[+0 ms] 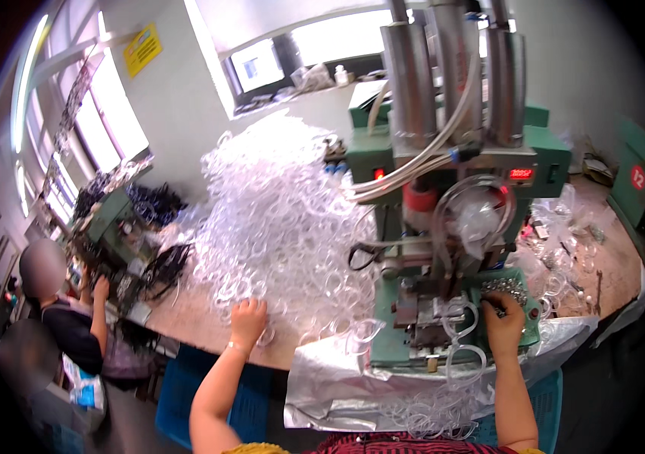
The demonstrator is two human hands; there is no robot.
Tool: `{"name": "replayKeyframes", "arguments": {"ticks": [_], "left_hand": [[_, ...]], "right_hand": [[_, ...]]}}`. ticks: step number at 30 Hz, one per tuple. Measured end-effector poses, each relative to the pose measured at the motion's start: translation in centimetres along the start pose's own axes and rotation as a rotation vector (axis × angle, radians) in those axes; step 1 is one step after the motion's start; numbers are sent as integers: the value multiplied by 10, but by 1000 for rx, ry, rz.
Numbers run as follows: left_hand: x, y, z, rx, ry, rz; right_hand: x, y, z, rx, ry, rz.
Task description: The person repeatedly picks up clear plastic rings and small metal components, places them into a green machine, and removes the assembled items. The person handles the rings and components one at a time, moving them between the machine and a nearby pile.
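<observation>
My left hand [249, 324] lies at the near edge of a big heap of clear plastic tubing rings [277, 204]. Its fingers stretch toward the loose rings, slightly apart, and I see nothing gripped in them. At the right, my right hand [504, 325] reaches into a green tray of small shiny metal parts [503, 287]. Its thumb and fingers are bent together; whatever is between them is too small to make out. Beside it, clear tubing loops [466, 365] hang at the front of the green press machine [406, 333], below its tooling.
Silvery sheeting [330, 386] drapes over the table's front edge, with more clear loops on it. Blue crates [213, 393] stand below. Another green machine [637, 189] is at the far right. A person [73, 325] works at a bench on the left.
</observation>
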State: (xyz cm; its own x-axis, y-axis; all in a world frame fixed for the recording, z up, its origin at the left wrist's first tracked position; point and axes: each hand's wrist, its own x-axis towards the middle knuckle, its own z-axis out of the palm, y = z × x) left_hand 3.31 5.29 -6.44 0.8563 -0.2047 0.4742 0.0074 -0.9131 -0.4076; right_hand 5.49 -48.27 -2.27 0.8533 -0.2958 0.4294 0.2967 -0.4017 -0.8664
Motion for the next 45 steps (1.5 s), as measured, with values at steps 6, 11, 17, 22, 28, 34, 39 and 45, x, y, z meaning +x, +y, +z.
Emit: {"name": "replayKeyframes", "arguments": {"ticks": [6, 11, 17, 22, 28, 34, 39, 45], "left_hand": [[42, -1, -27, -215, 191, -14], [99, 55, -83, -704, 243, -487], [50, 120, -83, -1756, 97, -742], [84, 148, -158, -1903, 221, -454], [69, 188, -135, -1917, 152, -526], [66, 196, -141, -1988, 283, -540], [121, 189, -225, -1671, 787, 141], [150, 198, -235, -1623, 633, 7]], "right_hand": [[2, 10, -16, -80, 0, -25], [-1, 17, -29, -173, 49, 9], [-35, 5, -62, -20, 67, 140], [-10, -75, -51, 179, -242, 58], [22, -72, 22, 395, -301, 75], [18, -76, 17, 474, -288, 166], [19, -91, 23, 672, -343, 238], [0, -102, 30, 735, -215, 265]]}}
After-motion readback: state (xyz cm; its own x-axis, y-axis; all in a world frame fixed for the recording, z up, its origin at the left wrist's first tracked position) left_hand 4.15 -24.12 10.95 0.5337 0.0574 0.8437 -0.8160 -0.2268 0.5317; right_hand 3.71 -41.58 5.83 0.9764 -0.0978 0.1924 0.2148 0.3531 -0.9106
